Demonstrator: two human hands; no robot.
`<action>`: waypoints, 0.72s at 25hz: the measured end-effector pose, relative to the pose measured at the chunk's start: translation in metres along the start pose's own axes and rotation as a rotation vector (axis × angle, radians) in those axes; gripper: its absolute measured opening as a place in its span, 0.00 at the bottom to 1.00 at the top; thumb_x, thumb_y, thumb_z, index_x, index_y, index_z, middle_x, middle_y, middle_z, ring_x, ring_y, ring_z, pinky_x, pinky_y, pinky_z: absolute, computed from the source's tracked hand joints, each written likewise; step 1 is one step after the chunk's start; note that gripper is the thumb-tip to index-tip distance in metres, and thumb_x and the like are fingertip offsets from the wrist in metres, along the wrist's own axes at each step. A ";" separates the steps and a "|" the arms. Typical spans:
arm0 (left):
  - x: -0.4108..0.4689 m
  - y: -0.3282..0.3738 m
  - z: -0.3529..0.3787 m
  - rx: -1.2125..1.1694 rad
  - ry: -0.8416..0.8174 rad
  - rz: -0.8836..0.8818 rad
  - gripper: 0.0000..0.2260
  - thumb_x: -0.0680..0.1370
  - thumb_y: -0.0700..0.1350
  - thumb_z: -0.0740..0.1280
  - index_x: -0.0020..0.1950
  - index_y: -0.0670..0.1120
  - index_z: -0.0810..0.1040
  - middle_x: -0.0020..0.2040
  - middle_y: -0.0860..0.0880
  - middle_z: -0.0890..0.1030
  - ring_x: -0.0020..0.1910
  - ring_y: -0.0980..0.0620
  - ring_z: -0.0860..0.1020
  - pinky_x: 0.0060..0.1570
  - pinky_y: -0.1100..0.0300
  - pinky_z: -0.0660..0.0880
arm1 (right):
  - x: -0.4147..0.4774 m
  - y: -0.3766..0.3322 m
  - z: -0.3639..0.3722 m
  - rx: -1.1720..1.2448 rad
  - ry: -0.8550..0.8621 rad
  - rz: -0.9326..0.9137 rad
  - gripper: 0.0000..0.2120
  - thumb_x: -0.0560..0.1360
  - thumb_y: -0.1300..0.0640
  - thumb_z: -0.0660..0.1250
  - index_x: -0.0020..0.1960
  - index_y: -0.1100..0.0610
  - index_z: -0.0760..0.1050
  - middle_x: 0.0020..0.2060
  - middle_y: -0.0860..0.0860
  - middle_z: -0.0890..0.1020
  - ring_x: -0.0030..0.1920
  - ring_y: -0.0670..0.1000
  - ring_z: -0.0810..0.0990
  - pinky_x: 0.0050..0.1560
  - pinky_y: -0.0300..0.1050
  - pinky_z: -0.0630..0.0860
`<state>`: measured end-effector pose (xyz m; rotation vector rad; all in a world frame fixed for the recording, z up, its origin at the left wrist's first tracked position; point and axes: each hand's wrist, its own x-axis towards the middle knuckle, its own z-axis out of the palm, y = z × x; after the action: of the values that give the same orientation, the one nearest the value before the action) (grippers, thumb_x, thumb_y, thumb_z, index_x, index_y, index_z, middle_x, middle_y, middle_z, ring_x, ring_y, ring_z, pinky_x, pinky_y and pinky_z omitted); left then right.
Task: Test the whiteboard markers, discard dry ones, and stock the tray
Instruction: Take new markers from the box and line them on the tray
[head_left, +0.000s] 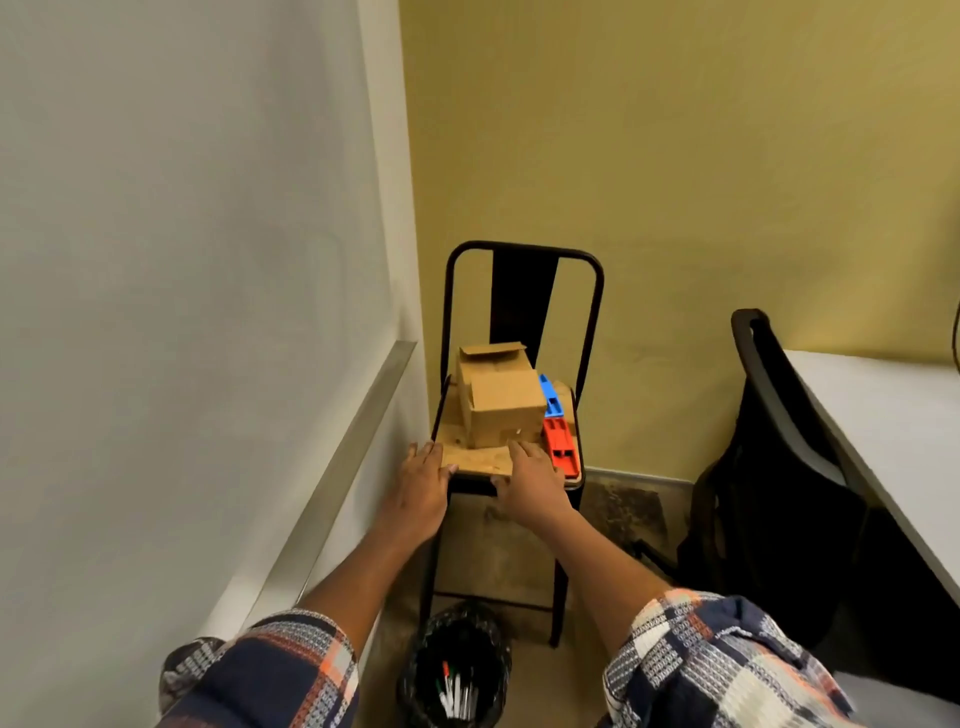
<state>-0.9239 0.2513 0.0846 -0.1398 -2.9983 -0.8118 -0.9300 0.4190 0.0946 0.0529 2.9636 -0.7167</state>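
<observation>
A black metal chair (523, 260) with a wooden seat (475, 460) stands in the corner. On the seat sit an open cardboard box (501, 405), a blue plastic holder (550, 397) and a red plastic holder (561, 449). My left hand (423, 480) grips the seat's front left corner, thumb on top. My right hand (530, 480) grips the front edge, fingers on top and thumb below. Along the foot of the whiteboard (156, 260) on my left runs its metal tray (353, 457). Several markers (454, 691) stand in a black mesh bin (457, 670) on the floor.
A yellow wall stands behind the chair. At the right are a dark office chair (753, 353) with a black bag (769, 519) on it and a white table (883, 441). The bin stands right in front of the metal chair's legs.
</observation>
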 end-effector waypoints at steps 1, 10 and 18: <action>0.014 0.000 0.002 -0.007 -0.017 0.010 0.19 0.83 0.50 0.54 0.72 0.45 0.66 0.71 0.45 0.69 0.72 0.45 0.64 0.69 0.47 0.67 | 0.012 0.003 -0.003 -0.005 -0.001 0.018 0.30 0.77 0.50 0.66 0.75 0.55 0.60 0.75 0.52 0.63 0.75 0.54 0.60 0.72 0.60 0.61; 0.147 0.010 0.009 -0.076 0.000 0.034 0.09 0.82 0.49 0.56 0.50 0.52 0.75 0.46 0.51 0.77 0.47 0.52 0.77 0.44 0.61 0.72 | 0.158 0.020 -0.043 -0.051 0.018 -0.038 0.17 0.80 0.51 0.60 0.66 0.57 0.67 0.65 0.53 0.73 0.66 0.57 0.69 0.65 0.57 0.65; 0.269 0.032 0.022 -0.160 -0.034 -0.210 0.13 0.83 0.47 0.56 0.56 0.41 0.78 0.51 0.44 0.81 0.51 0.45 0.78 0.45 0.59 0.70 | 0.272 0.043 -0.041 -0.198 -0.174 -0.251 0.13 0.80 0.55 0.61 0.63 0.56 0.70 0.64 0.55 0.75 0.67 0.57 0.69 0.69 0.59 0.60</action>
<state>-1.1888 0.3109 0.0964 0.1622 -3.0133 -1.0785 -1.2017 0.4796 0.0844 -0.3807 2.8828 -0.4213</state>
